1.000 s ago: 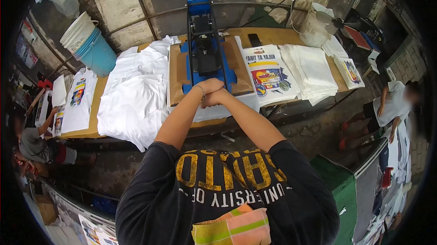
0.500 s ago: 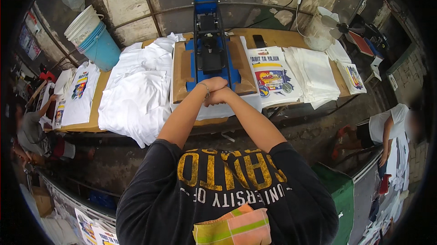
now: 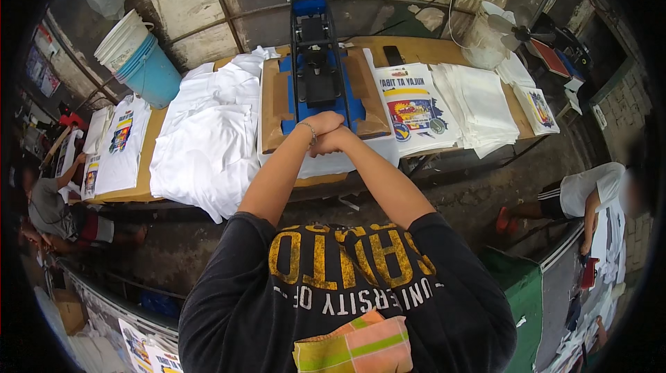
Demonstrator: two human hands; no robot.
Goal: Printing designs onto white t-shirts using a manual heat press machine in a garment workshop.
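Blue, angular press [image 3: 316, 61] over brown sheeting [image 3: 365, 96]; left hand [image 3: 323, 123] overlaps right hand [image 3: 329, 143], grip of fingers [image 3: 337, 118] unclear.

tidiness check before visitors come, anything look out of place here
The white cloth pile left of the blue press lies rumpled and droops off the table; the white stack at right looks neater.

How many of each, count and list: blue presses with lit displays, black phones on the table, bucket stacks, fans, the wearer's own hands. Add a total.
Blue press: 1
Black phone: 1
Bucket stack: 1
Fan: 1
Own hands, left hand and right hand: 2
Total: 6
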